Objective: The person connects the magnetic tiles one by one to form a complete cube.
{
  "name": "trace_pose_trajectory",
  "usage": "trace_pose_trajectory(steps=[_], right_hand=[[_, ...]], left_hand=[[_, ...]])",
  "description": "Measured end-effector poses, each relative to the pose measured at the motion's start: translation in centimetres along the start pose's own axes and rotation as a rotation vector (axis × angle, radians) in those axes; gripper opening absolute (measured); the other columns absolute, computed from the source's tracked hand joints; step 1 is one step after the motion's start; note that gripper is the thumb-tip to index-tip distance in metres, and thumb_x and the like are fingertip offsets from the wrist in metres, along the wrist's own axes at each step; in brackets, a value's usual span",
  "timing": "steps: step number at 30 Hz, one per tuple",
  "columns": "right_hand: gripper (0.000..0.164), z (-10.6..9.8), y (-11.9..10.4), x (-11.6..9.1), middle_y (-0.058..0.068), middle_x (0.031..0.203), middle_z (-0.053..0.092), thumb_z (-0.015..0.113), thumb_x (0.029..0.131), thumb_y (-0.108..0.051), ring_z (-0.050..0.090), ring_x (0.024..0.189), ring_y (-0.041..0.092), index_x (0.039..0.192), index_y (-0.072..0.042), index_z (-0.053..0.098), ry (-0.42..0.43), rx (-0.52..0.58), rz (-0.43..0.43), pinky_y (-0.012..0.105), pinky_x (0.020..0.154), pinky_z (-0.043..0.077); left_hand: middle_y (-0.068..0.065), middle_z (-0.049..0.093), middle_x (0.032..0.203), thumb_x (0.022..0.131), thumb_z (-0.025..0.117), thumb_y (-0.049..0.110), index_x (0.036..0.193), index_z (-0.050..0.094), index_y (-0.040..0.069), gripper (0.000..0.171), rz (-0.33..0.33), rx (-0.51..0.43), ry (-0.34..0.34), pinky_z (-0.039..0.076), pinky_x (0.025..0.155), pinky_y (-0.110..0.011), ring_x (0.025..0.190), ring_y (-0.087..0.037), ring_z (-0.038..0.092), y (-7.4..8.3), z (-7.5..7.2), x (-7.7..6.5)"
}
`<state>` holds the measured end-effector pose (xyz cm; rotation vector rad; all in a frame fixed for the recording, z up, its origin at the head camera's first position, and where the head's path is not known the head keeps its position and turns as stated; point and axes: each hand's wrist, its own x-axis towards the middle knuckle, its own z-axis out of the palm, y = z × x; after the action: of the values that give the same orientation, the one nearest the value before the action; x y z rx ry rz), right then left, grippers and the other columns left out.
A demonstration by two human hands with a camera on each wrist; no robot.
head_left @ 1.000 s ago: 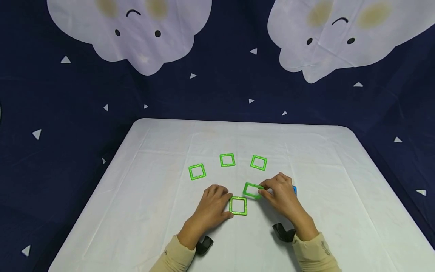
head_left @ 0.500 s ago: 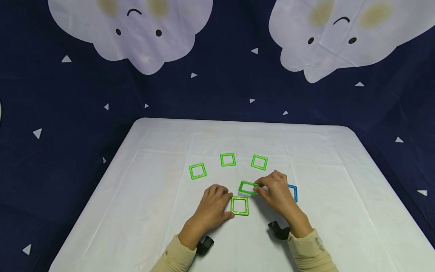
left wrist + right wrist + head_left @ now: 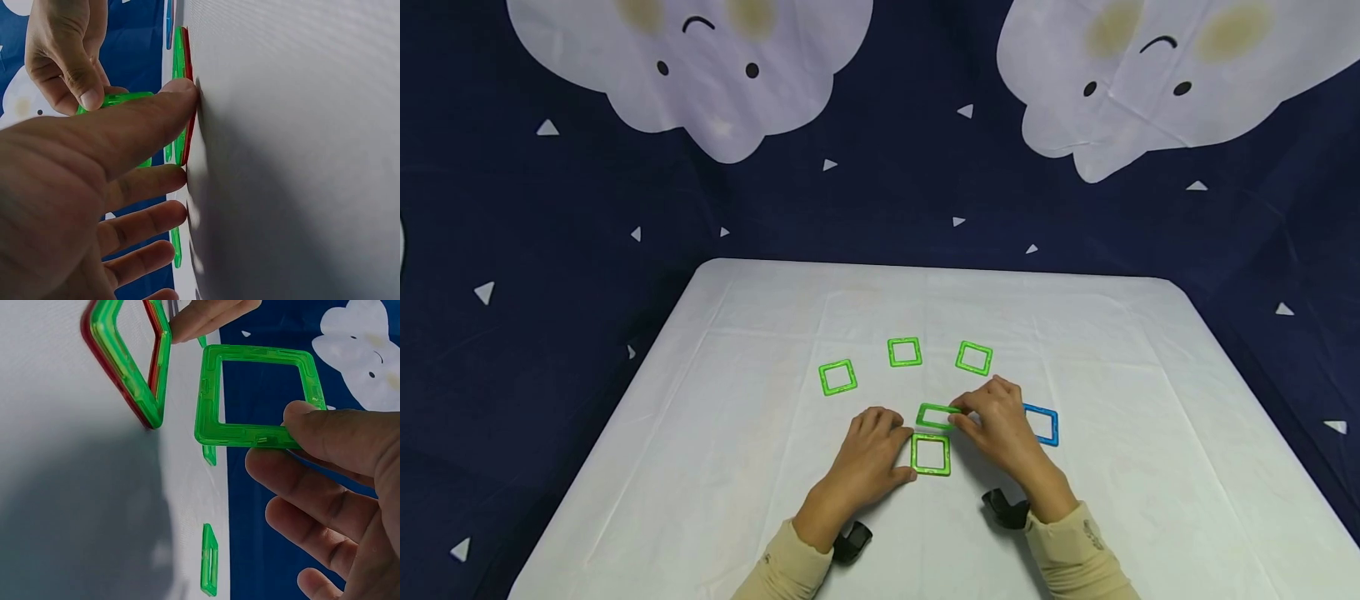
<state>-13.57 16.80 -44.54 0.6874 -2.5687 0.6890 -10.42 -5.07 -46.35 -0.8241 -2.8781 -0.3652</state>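
My right hand (image 3: pixel 1000 423) pinches a green square magnetic tile (image 3: pixel 208 394) between thumb and fingers. This hollow frame hovers tilted just behind a second green tile (image 3: pixel 931 472) that lies in front of me. Directly under that second tile is a red one (image 3: pixel 189 57), visible along its edge in both wrist views. My left hand (image 3: pixel 867 454) rests on the table, its thumb and index fingertip touching the left corners of this stacked pair. Its other fingers are spread loosely in the left wrist view.
Three more green tiles lie apart in an arc farther back: left (image 3: pixel 853 373), middle (image 3: pixel 906 364) and right (image 3: pixel 961 353). A blue tile (image 3: pixel 1055 427) is beside my right hand, partly covered by it. Beyond the white table (image 3: pixel 760 333) hangs a dark blue cloth with clouds.
My right hand has moved left with the green tile, bringing it behind the stacked pair and tilting it flatter. More of the blue tile shows. My left hand has stayed put.
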Motion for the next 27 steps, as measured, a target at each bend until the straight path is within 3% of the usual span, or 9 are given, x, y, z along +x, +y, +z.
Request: trace_pose_trajectory(steps=[17, 27], right_hand=[[0.013, 0.61, -0.17, 0.06, -0.003, 0.074, 0.071, 0.081, 0.071, -0.014, 0.051, 0.076, 0.013, 0.082, -0.013, 0.073, -0.024, -0.046, -0.009, 0.050, 0.096, 0.035], [0.013, 0.81, -0.20, -0.07, -0.004, 0.073, 0.071, 0.080, 0.072, -0.015, 0.050, 0.075, 0.012, 0.082, -0.014, 0.073, -0.049, -0.067, 0.004, 0.051, 0.097, 0.035]], left_hand=[[-0.001, 0.057, 0.114, 0.073, 0.076, 0.046, 0.111, 0.066, 0.018, 0.048, 0.005, 0.005, 0.039, 0.037, 0.101, -0.043, 0.115, -0.023, 0.046, -0.09, 0.18, 0.00], [-0.001, 0.056, 0.114, 0.074, 0.075, 0.048, 0.110, 0.066, 0.018, 0.048, -0.009, 0.020, 0.025, 0.037, 0.101, -0.043, 0.117, -0.023, 0.045, -0.02, 0.14, 0.00]])
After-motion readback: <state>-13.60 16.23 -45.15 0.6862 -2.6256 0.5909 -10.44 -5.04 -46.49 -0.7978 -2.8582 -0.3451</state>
